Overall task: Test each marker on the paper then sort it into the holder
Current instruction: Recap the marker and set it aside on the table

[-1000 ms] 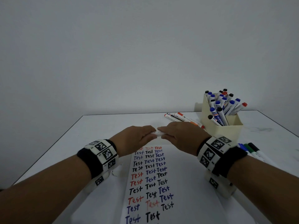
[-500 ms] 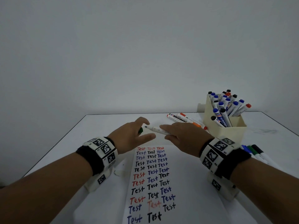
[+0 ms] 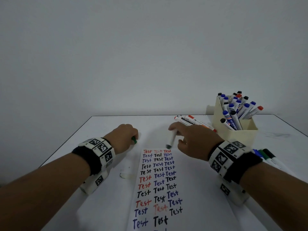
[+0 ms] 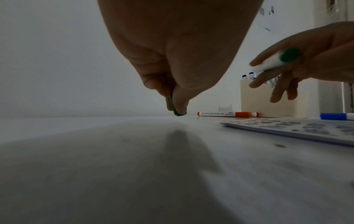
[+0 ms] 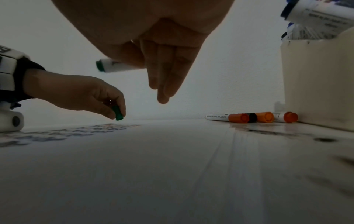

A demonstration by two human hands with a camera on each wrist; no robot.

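My left hand [image 3: 128, 136] pinches a small green cap [image 3: 134, 140] between thumb and finger, its lower end at the white table, left of the paper's top. The same cap [image 4: 175, 106] shows in both wrist views [image 5: 119, 113]. My right hand [image 3: 179, 133] holds the uncapped white marker [image 3: 172, 139] above the top edge of the paper [image 3: 196, 189], other fingers spread. The marker's green end [image 5: 99, 66] points back toward me. The paper carries rows of "Test" in red, black and blue. The cream holder [image 3: 235, 136] stands at the back right, with several markers in it.
Three orange-capped markers [image 3: 194, 121] lie on the table between my right hand and the holder. More markers, blue, green and black [image 3: 265, 155], lie right of my right wrist. A small white scrap [image 3: 125, 175] sits left of the paper.
The cap came off the marker and the hands moved apart. My left hand dropped to the table with the cap. My right hand swung the marker so its end points toward me.
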